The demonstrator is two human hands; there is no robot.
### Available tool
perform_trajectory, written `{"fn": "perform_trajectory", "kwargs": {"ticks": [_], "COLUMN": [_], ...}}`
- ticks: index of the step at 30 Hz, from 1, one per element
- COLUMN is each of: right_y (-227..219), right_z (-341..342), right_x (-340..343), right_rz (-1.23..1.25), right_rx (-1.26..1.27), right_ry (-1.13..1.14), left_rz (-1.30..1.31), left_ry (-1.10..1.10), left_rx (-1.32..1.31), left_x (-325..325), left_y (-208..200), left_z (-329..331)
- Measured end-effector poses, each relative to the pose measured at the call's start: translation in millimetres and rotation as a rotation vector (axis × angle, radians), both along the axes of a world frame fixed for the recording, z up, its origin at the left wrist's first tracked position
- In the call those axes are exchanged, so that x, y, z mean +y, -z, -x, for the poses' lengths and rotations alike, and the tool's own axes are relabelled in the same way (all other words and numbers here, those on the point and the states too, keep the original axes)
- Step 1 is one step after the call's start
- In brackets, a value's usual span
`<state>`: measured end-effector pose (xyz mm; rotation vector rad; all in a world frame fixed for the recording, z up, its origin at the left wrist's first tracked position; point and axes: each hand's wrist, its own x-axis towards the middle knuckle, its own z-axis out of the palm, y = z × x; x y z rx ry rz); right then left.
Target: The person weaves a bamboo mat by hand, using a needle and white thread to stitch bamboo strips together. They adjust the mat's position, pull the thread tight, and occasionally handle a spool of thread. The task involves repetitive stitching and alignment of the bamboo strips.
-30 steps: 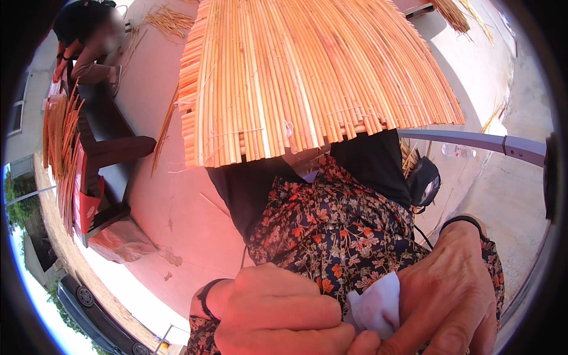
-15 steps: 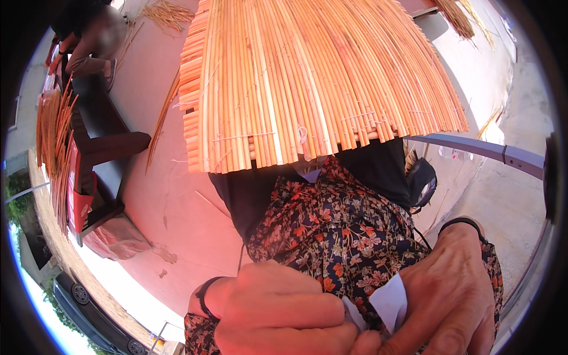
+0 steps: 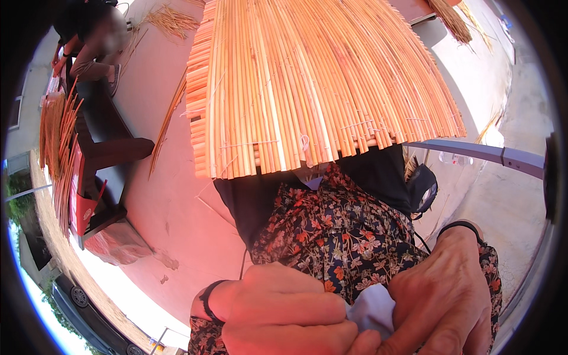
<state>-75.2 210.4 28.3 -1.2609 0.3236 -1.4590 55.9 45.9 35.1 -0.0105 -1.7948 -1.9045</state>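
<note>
Close to my body, my left hand (image 3: pixel 284 313) is curled with thumb and fingers pinched on a small white piece (image 3: pixel 374 310) of thin paper or cloth. My right hand (image 3: pixel 444 290) bends over the other side of this piece, its thumb almost meeting my left one. The lower fingertips of both hands are hidden. Beyond them, floral fabric (image 3: pixel 331 236) covers my lap. A large mat of straight reed stalks (image 3: pixel 319 83), stitched with thin thread, lies ahead of my lap, apart from both hands.
At the left stands a dark bench (image 3: pixel 112 142) with a reed bundle (image 3: pixel 54 136) beside it; a person (image 3: pixel 92 59) sits farther back. A grey metal bar (image 3: pixel 473 151) runs at the right, near a black bag-like item (image 3: pixel 423 189). Loose straw (image 3: pixel 171 22) lies on the floor.
The white piece, earlier showing separate pointed edges between my hands, now bunches into one rounded shape. My hands stay close together. The view has shifted slightly.
</note>
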Motion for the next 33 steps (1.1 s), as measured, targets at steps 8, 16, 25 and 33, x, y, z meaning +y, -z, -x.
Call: {"fn": "perform_trajectory", "kwargs": {"ticks": [8, 16, 25, 33], "right_y": [1, 1, -26, -52], "right_z": [2, 7, -31, -30], "right_x": [13, 31, 14, -58], "right_rz": [0.038, 0.102, 0.271, 0.599], "right_rx": [0.030, 0.023, -0.275, -0.452], "right_ry": [0.059, 0.134, 0.746, 1.117], "left_rz": [0.031, 0.316, 0.273, 0.182], "left_ry": [0.012, -0.034, 0.114, 0.195], "left_rx": [-0.014, 0.447, 0.332, 0.138], "left_x": [2, 18, 32, 26], "left_y": [-19, -11, -26, -44], "left_z": [17, 31, 37, 45]}}
